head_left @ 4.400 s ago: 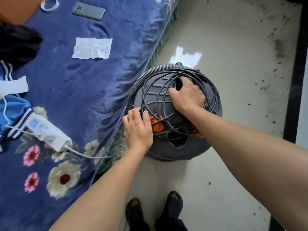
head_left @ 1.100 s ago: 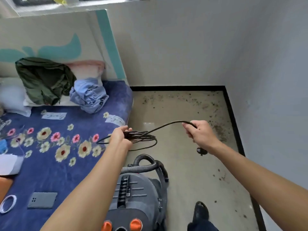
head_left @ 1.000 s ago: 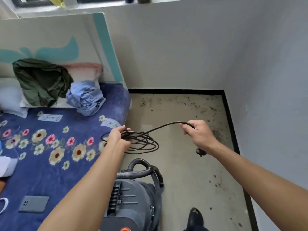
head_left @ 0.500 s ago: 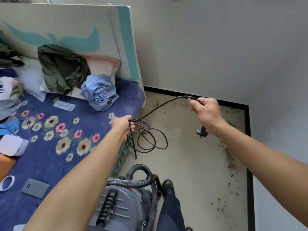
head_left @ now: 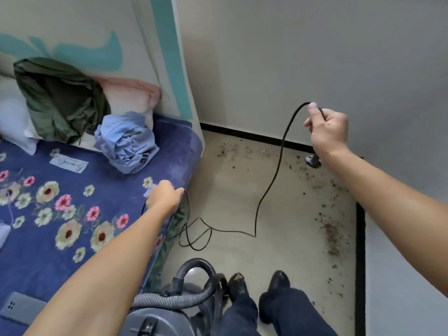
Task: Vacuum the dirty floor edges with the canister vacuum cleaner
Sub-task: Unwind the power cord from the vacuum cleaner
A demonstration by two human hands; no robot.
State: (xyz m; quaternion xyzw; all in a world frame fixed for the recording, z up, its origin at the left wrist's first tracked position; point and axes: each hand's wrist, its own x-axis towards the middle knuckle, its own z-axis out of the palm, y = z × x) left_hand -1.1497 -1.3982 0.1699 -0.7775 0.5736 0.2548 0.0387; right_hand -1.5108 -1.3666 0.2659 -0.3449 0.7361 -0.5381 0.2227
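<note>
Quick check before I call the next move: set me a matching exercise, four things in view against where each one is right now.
Things:
1 cord
2 plug
3 hose
4 blue cloth

Places:
A crumpled on the bed
B hanging below the right hand
C lying across the top of the vacuum canister
D strung between the left hand and the right hand, sagging low between them

Pairs: 1-D, 2-B, 3-C, 4-A
</note>
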